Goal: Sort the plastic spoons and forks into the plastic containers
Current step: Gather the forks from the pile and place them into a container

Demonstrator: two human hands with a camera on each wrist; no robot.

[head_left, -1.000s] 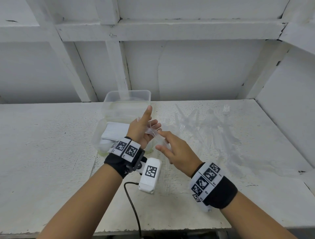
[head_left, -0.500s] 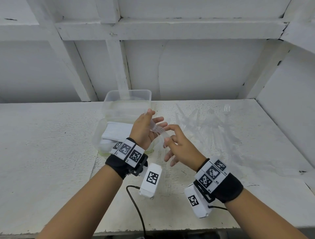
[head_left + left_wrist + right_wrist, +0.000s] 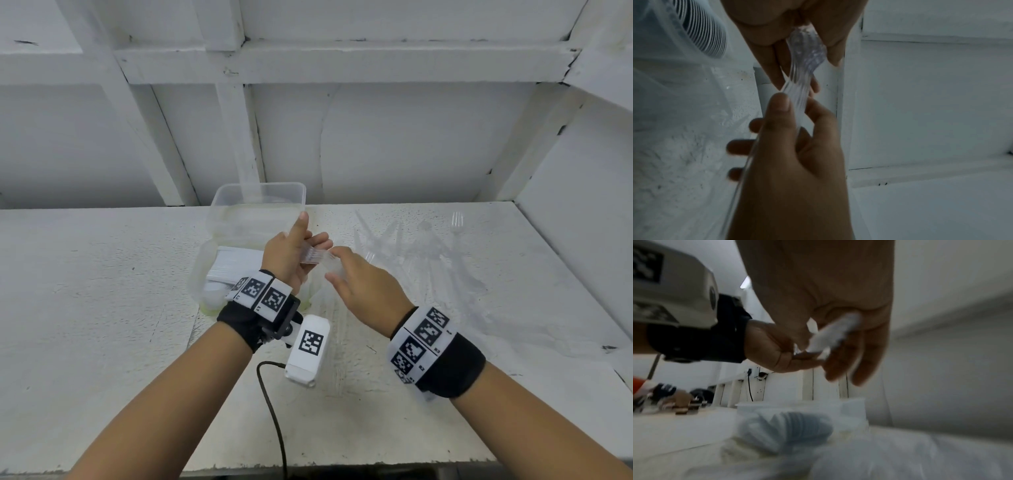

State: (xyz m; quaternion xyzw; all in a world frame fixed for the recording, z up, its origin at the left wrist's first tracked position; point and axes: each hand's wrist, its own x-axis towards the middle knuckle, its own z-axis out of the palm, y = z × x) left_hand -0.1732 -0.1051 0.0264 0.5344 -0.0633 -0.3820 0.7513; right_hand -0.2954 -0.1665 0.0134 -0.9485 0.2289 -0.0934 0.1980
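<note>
My left hand (image 3: 306,247) is raised over the near container and grips one end of a stack of clear plastic cutlery (image 3: 313,256). My right hand (image 3: 337,266) meets it from the right and pinches the stack's other end between thumb and forefinger. In the left wrist view, the nested heads of the stack (image 3: 807,47) lie against the left palm and the right hand (image 3: 797,105) holds the handles. The near clear container (image 3: 202,274) holds a row of white spoons (image 3: 233,265). A second clear container (image 3: 260,205) stands behind it.
Loose clear cutlery (image 3: 411,246) lies spread on the white table (image 3: 102,308) to the right of my hands. A black cable (image 3: 274,411) hangs from the left wrist camera. White walls close in behind and on the right (image 3: 582,178).
My right hand has moved left and up to the left hand and taken hold of the stack's free end. The left hand has stayed over the near container.
</note>
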